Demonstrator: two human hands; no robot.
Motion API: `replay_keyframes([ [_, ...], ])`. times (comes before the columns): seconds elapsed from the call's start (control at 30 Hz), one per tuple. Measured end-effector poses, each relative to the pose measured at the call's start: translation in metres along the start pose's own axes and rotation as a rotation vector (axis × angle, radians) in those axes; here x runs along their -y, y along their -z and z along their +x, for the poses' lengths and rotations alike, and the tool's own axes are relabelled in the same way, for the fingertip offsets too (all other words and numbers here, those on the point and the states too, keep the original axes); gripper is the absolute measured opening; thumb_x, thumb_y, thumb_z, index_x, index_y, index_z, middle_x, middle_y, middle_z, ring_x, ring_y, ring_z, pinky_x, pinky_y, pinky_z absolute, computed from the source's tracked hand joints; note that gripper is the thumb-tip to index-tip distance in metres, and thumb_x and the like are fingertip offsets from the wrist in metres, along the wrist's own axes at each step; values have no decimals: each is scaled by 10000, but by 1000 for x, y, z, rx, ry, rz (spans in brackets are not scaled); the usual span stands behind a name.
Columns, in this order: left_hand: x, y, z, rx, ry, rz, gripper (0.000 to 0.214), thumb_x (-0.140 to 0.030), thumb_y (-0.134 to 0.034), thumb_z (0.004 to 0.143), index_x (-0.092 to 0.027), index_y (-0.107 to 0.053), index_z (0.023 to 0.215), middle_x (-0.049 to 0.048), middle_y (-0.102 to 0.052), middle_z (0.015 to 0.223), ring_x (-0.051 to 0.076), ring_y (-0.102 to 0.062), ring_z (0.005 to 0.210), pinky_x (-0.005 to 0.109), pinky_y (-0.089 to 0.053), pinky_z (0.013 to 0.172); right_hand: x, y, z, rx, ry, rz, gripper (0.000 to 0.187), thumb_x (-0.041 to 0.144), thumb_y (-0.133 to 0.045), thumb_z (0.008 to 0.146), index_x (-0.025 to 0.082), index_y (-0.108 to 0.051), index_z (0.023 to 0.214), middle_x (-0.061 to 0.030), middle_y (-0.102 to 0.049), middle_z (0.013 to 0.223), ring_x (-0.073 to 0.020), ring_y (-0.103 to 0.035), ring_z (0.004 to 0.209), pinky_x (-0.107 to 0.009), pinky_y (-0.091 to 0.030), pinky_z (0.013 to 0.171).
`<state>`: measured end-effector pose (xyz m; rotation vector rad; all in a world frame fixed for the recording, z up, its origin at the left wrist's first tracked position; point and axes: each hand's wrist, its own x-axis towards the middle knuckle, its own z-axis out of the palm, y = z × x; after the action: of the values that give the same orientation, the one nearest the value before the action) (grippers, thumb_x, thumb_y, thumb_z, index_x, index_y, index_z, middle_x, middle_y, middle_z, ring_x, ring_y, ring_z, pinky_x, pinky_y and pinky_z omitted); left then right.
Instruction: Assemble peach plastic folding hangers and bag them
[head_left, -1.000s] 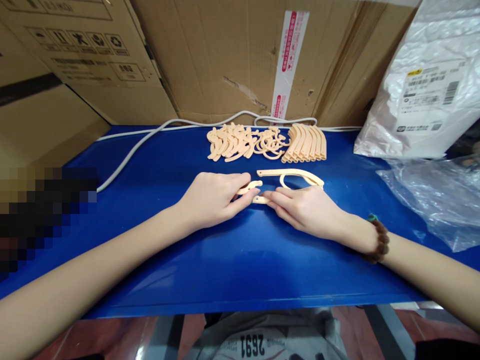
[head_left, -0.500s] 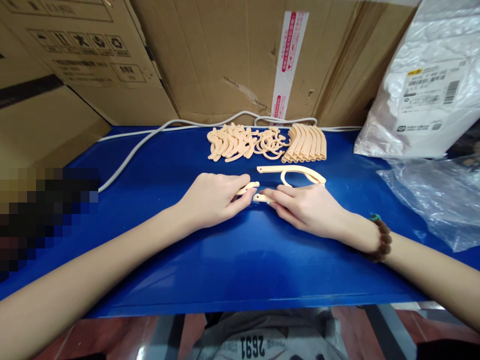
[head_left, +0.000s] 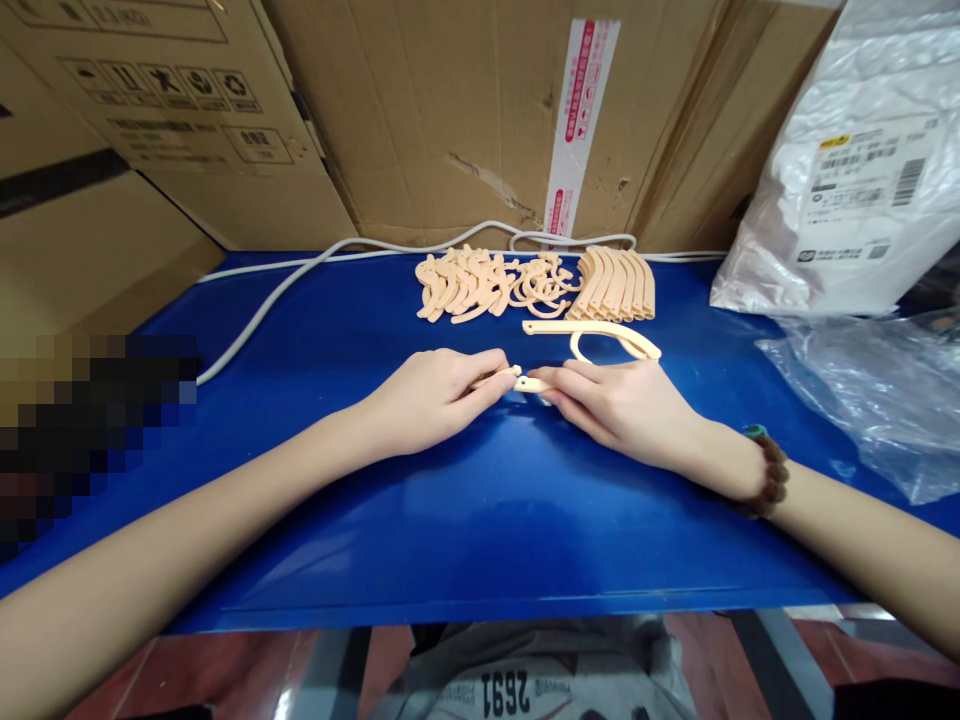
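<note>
Both hands rest on a blue table top (head_left: 465, 520). My left hand (head_left: 431, 395) pinches a small peach plastic piece (head_left: 504, 375) between thumb and fingers. My right hand (head_left: 615, 405) holds a long curved peach plastic part (head_left: 600, 330) that arcs from its fingertips round behind the hand. The tips of the two parts meet between the hands. Further back lie a loose heap of small peach pieces (head_left: 487, 283) and a neat row of curved peach parts (head_left: 615, 285).
Cardboard boxes (head_left: 465, 110) stand along the back edge, and another box (head_left: 82, 200) is at the left. A white cable (head_left: 300, 272) runs along the back. A white plastic parcel (head_left: 847, 180) and a clear plastic bag (head_left: 877, 390) lie at the right.
Both hands have shifted slightly to the right and away from me, bringing the tips of the two peach parts closer together until they touch.
</note>
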<state>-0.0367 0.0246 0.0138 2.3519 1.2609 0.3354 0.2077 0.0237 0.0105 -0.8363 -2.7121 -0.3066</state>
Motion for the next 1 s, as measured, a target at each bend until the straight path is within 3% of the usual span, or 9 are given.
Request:
replay_keyframes([
  [0.33, -3, 2, -1, 48, -56, 99, 353, -447, -238, 1046, -226, -493, 942, -8, -617, 787, 194, -611, 718, 290, -365, 666, 0, 1, -2, -40, 28, -3, 347, 258, -380, 1046, 133, -666, 1197, -36, -757, 895, -132, -679, 659, -285, -325, 509],
  [0.5, -2, 0, -2, 40, -126, 100, 406, -413, -218, 1057, -215, -561, 967, 10, -655, 843, 194, -625, 746, 302, -391, 699, 0, 1, -1, -37, 0, 29, 354, 346, -401, 1064, 153, -680, 1164, -35, -762, 922, -143, -699, 703, -278, -341, 518],
  [0.7, -4, -1, -4, 1, -170, 56, 421, -386, -230, 1074, -232, -577, 1256, 20, -719, 1093, 187, -678, 904, 290, -439, 777, 0, 0, -3, -37, -55, 57, 381, 393, -412, 1062, 151, -678, 1189, -50, -769, 931, -154, -710, 748, -265, -374, 556],
  [0.8, -4, -2, -5, -3, -173, 81, 415, -395, -225, 1079, -251, -567, 1264, 15, -705, 1215, 198, -685, 1016, 295, -452, 815, 0, 1, -3, -36, -54, 50, 394, 399, -397, 1065, 149, -693, 1138, -55, -761, 906, -146, -691, 722, -260, -356, 554],
  [0.87, -4, -3, -4, 1, -168, 116, 395, -404, -237, 1077, -244, -576, 1202, 19, -720, 1164, 208, -693, 1007, 295, -455, 785, 1, 1, -3, -37, -48, 36, 411, 400, -378, 1070, 151, -705, 1073, -51, -752, 876, -137, -674, 694, -263, -331, 542],
  [1.0, -4, -6, -3, -14, -152, 238, 331, -482, -376, 1035, -205, -552, 992, 14, -707, 830, 188, -666, 689, 262, -371, 580, 1, 2, -2, -44, -44, 13, 420, 400, -360, 1075, 161, -699, 1008, -39, -738, 841, -132, -661, 675, -275, -299, 534],
])
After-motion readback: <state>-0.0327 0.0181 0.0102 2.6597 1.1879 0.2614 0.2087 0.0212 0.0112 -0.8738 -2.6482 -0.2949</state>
